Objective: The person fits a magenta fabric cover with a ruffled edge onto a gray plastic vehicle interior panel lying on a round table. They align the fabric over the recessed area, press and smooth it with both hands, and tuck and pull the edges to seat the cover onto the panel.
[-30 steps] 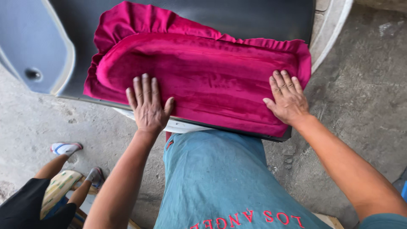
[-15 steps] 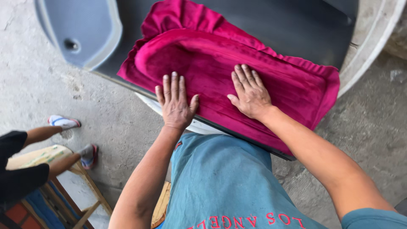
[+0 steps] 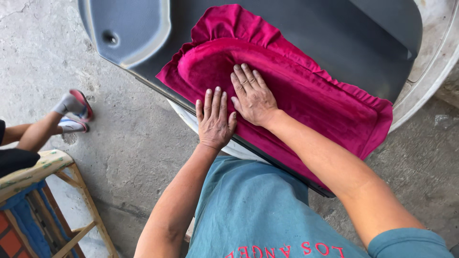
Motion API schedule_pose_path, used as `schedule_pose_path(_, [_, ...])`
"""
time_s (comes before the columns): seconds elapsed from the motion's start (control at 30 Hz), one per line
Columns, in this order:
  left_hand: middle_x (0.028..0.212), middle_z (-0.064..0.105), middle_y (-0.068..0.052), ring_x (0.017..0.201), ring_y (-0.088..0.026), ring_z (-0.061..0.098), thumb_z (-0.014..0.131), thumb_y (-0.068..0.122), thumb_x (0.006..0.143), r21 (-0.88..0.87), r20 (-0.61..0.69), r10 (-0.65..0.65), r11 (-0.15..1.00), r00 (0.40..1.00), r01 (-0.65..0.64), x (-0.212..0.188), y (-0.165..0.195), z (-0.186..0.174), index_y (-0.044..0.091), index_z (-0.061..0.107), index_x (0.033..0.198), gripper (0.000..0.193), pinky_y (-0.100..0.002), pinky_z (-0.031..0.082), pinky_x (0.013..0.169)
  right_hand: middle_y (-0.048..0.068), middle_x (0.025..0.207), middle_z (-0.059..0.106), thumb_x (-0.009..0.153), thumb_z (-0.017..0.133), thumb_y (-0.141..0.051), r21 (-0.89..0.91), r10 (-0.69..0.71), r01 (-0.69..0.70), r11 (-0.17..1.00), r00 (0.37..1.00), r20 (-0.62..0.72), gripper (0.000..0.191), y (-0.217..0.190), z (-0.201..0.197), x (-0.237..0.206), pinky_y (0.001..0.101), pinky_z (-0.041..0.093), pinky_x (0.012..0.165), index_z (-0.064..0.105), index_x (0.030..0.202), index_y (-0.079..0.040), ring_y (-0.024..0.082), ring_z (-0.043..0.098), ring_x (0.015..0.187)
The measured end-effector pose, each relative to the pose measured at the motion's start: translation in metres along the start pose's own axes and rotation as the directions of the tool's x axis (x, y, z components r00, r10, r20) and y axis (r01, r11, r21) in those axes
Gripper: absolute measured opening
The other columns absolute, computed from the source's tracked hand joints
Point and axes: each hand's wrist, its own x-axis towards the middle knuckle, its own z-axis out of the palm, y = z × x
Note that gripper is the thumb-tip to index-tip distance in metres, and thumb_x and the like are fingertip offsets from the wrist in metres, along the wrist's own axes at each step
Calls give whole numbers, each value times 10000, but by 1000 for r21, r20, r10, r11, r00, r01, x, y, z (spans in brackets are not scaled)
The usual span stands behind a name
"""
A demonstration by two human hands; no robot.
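Now both hands, left hand point(image 3: 214, 122) and right hand point(image 3: 253, 98), press spread fingers on magenta cloth point(image 3: 306, 95).

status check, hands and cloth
Left hand and right hand flat, side by side on pink cloth. Cloth spread over grey panel. Nothing in the way.

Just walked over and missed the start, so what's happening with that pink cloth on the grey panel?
A person in a teal shirt is pressing both hands flat on a magenta velvet cloth draped over a dark grey moulded panel. The left hand lies at the near edge, the right hand just beyond it, side by side, fingers spread. Nothing is gripped. The cloth's far edge is ruffled. To the left, another person's sandalled foot rests on the concrete floor near a wooden stool.
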Motion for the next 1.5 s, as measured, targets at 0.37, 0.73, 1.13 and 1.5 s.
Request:
schedule_pose_path(0.37, [1665,352,-111,1581,-302,208,526,425,983,-13,18,-15,1000,1000,15,1,-1,1,61,475,1551,677,-535,65,1276,226,1645,369,1011,613,-351,37,-66,64,997,997,43,663,4,-12,4,518,228,1259,464,1530,34,368,296,1552])
schedule_pose_path(0.73, [1674,355,-116,1590,-295,213,531,423,1004,-28,-9,-2,1000,1000,2,-1,-5,1,57,492,1546,656,-521,53,1287,200,1634,407,974,608,-168,23,-84,85,996,996,-22,568,-5,-17,27,508,309,1261,513,1505,9,357,371,1541])
schedule_pose_path(1.13, [1674,355,-115,1584,-306,208,493,442,1016,26,4,-1,1000,1000,1,2,0,2,50,481,1549,662,-528,52,1276,170,1632,402,993,607,-263,83,71,-73,994,997,27,587,11,-22,-29,517,301,1234,491,1504,1,332,348,1535])
schedule_pose_path(1.5, [1678,345,-137,1588,-332,194,486,441,1040,17,45,9,1000,999,-9,-4,0,4,40,474,1559,656,-540,35,1279,125,1692,317,1023,475,-508,-85,475,-467,880,871,126,720,57,-33,-221,569,124,1265,399,1598,-82,326,230,1581])
